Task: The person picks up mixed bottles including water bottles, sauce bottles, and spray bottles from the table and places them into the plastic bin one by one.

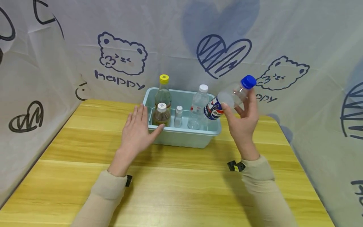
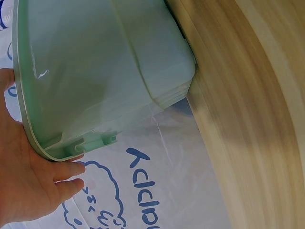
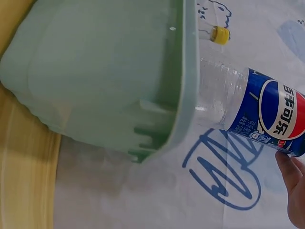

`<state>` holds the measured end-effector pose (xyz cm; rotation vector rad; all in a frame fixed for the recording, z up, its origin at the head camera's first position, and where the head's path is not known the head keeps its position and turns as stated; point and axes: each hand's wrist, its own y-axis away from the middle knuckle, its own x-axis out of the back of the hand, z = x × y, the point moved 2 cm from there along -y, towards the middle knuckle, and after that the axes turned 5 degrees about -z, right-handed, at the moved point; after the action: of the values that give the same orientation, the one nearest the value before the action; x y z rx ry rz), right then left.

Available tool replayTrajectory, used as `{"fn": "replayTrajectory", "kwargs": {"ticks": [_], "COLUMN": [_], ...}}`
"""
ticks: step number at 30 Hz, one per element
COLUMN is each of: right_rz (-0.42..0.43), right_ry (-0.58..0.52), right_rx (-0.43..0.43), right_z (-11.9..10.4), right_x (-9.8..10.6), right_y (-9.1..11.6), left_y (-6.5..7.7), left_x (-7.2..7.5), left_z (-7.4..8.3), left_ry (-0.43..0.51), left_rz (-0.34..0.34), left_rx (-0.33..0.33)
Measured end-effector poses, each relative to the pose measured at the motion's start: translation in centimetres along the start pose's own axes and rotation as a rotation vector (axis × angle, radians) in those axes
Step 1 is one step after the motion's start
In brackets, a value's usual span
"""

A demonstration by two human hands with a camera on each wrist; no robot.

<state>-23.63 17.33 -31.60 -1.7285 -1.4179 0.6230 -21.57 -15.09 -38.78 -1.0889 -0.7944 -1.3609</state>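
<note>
In the head view, my right hand (image 1: 244,127) holds a clear plastic Pepsi bottle (image 1: 214,108) with a blue cap, between thumb and fingers. The bottle tilts, cap up to the right, its base over the right part of a pale green plastic bin (image 1: 181,138). The right wrist view shows its blue label (image 3: 271,109) close by the rim. My left hand (image 1: 137,130) rests at the bin's front left corner, fingers straight along the left side, thumb along the front rim. Inside stand a yellow-capped bottle (image 1: 164,96), a white-capped brownish bottle (image 1: 161,118), a small vial-like bottle (image 1: 178,118) and a clear white-capped bottle (image 1: 199,104).
The bin stands on a wood-grain table (image 1: 170,189) near its back edge. Behind and beside it hangs a white cloth (image 1: 173,37) printed with bears, hearts and lettering. A dark device (image 1: 236,166) is strapped at the right wrist.
</note>
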Motion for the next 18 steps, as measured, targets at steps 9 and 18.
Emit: {"fn": "replayTrajectory", "kwargs": {"ticks": [9, 18], "right_rz": [-0.041, -0.086], "right_ry": [-0.009, 0.009], "right_rx": [0.003, -0.043], "right_z": [0.3, 1.1], "right_x": [-1.6, -2.9], "right_y": [0.4, 1.0], "left_y": [0.1, 0.1], "left_x": [0.0, 0.0], "left_z": [0.1, 0.1], "left_ry": [0.005, 0.012], "left_rz": [0.015, 0.012], "left_rx": [-0.005, 0.001]}}
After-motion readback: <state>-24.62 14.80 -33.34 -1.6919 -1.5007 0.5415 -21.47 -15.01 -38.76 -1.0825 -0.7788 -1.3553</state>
